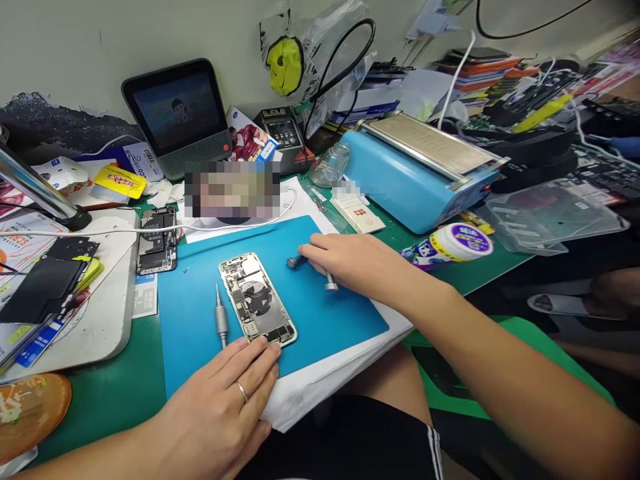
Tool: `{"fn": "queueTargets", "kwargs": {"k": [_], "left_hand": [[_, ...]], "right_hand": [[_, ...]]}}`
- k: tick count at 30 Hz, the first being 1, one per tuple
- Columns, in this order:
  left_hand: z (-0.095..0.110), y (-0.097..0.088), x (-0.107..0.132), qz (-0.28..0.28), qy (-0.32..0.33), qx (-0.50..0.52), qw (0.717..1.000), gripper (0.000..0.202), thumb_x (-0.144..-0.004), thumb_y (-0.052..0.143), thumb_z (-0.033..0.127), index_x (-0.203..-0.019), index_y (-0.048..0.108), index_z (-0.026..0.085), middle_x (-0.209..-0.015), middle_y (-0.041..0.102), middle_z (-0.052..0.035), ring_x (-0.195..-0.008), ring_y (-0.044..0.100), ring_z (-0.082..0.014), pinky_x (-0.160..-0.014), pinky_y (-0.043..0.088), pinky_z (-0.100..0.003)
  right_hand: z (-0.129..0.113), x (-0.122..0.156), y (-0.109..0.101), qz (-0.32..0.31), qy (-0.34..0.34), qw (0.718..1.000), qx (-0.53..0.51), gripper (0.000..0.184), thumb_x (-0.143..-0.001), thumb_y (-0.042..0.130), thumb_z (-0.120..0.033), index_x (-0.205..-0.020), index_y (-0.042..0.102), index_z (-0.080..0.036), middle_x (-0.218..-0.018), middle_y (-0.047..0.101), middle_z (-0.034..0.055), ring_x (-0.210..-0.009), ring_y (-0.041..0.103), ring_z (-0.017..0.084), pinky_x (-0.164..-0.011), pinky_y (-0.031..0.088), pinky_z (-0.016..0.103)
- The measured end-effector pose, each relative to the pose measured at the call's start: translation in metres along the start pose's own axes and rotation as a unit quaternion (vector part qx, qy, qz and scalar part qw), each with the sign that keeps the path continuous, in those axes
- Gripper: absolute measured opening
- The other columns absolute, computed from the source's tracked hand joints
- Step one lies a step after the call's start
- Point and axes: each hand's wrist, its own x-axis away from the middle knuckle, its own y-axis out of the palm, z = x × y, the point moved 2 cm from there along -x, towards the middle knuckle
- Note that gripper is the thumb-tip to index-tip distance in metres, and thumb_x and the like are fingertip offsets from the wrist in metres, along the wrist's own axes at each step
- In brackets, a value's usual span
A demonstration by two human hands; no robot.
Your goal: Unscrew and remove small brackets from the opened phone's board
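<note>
Lying flat and open on the blue mat [325,327], the phone [257,300] is between the two hands, with its near end at the left fingertips. I judge that it is light and quite stiff along its frame, but what is inside looks fragile, because the board and the thin connectors have no cover. The pale frame may be a little slippery under dry fingers. It would be safer to take hold of it by the two long sides, and not to press on the dark round patch in its middle or on the board.

The left hand [220,400] lies palm down, with its fingers straight and close together, and a ring [242,391] on one of them. Its fingertips rest on the near end of the phone; they do not clamp it, they seem only to steady it. Just beside, the driver [221,320] points away from the person, and its near end is hidden by the left fingers.

The right hand [340,257] reaches across the right part of the mat, with the wrist low and the fingers bent downward. A dark cap [294,263] shows at its fingertips and a silver end [331,283] below its palm. I cannot tell if these belong to one tool, nor how firmly the fingers close on them, since the thumb is hidden.
</note>
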Motion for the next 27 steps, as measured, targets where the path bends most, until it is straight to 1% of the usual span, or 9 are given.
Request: {"fn": "queueTargets", "kwargs": {"k": [5, 9, 15, 18, 20, 23, 25, 27], "left_hand": [[0.0, 0.0, 0.0, -0.001, 0.0, 0.002, 1.0, 0.051, -0.101, 0.05, 0.025, -0.148, 0.049, 0.006, -0.159, 0.045, -0.0139, -0.148, 0.043, -0.0317, -0.12, 0.044, -0.047], [0.0, 0.0, 0.0, -0.006, -0.002, 0.004, 1.0, 0.051, -0.101, 0.05, 0.024, -0.148, 0.049, 0.006, -0.16, 0.045, -0.0138, -0.147, 0.044, -0.0321, -0.119, 0.045, -0.048], [0.0, 0.0, 0.0, -0.008, -0.001, -0.001, 1.0, 0.05, -0.102, 0.048, 0.025, -0.149, 0.049, 0.006, -0.16, 0.044, -0.0133, -0.146, 0.045, -0.0322, -0.118, 0.047, -0.047], [-0.001, -0.002, -0.003, -0.002, 0.001, -0.003, 1.0, 0.049, -0.102, 0.048, 0.025, -0.147, 0.051, 0.006, -0.158, 0.046, -0.014, -0.145, 0.047, -0.0327, -0.116, 0.048, -0.047], [-0.002, -0.003, -0.005, -0.001, 0.004, -0.002, 1.0, 0.049, -0.101, 0.049, 0.024, -0.146, 0.052, 0.005, -0.157, 0.048, -0.0144, -0.144, 0.048, -0.0329, -0.115, 0.049, -0.047], [-0.001, -0.003, -0.005, -0.007, 0.01, 0.001, 1.0, 0.05, -0.098, 0.052, 0.022, -0.145, 0.052, 0.003, -0.156, 0.048, -0.0162, -0.144, 0.049, -0.0344, -0.114, 0.05, -0.049], [0.001, -0.001, -0.003, -0.008, 0.006, 0.003, 1.0, 0.051, -0.098, 0.053, 0.021, -0.145, 0.052, 0.003, -0.157, 0.047, -0.0171, -0.145, 0.046, -0.0354, -0.114, 0.05, -0.05], [0.003, 0.002, 0.001, -0.007, 0.0, 0.005, 1.0, 0.053, -0.098, 0.052, 0.022, -0.147, 0.05, 0.003, -0.158, 0.046, -0.0166, -0.147, 0.043, -0.0352, -0.115, 0.048, -0.051]], "right_hand": [[0.005, -0.026, 0.006, 0.009, -0.006, 1.0, 0.01, 0.018, -0.093, 0.052, -0.005, -0.101, 0.061, -0.019, -0.094, 0.062, 0.0055, -0.072, 0.051, 0.017, -0.056, 0.015, 0.031], [0.002, -0.036, 0.009, 0.031, -0.021, 0.999, 0.002, 0.022, -0.095, 0.053, -0.007, -0.109, 0.063, -0.02, -0.099, 0.064, 0.0063, -0.08, 0.054, 0.018, -0.058, 0.02, 0.03], [0.0, -0.032, 0.019, 0.065, -0.018, 0.998, -0.015, 0.024, -0.098, 0.049, -0.007, -0.111, 0.064, -0.02, -0.104, 0.066, 0.007, -0.083, 0.056, 0.018, -0.059, 0.024, 0.029], [-0.001, -0.028, 0.019, 0.086, -0.006, 0.996, -0.024, 0.03, -0.098, 0.045, -0.005, -0.117, 0.064, -0.02, -0.1, 0.066, 0.0068, -0.081, 0.055, 0.018, -0.058, 0.023, 0.029], [-0.003, -0.024, 0.016, 0.099, 0.001, 0.994, -0.035, 0.033, -0.097, 0.044, -0.004, -0.119, 0.064, -0.018, -0.094, 0.066, 0.006, -0.077, 0.054, 0.017, -0.057, 0.024, 0.029], [-0.005, -0.018, 0.008, 0.111, 0.01, 0.992, -0.057, 0.032, -0.095, 0.043, -0.003, -0.114, 0.065, -0.016, -0.089, 0.065, 0.0044, -0.07, 0.052, 0.015, -0.055, 0.026, 0.028], [-0.006, -0.014, 0.004, 0.121, 0.02, 0.99, -0.074, 0.029, -0.095, 0.044, -0.005, -0.111, 0.066, -0.016, -0.088, 0.065, 0.0039, -0.067, 0.052, 0.014, -0.054, 0.028, 0.028], [-0.009, -0.01, -0.002, 0.148, 0.027, 0.983, -0.105, 0.028, -0.095, 0.044, -0.006, -0.11, 0.066, -0.016, -0.087, 0.065, 0.0038, -0.067, 0.053, 0.014, -0.055, 0.03, 0.028]]}}
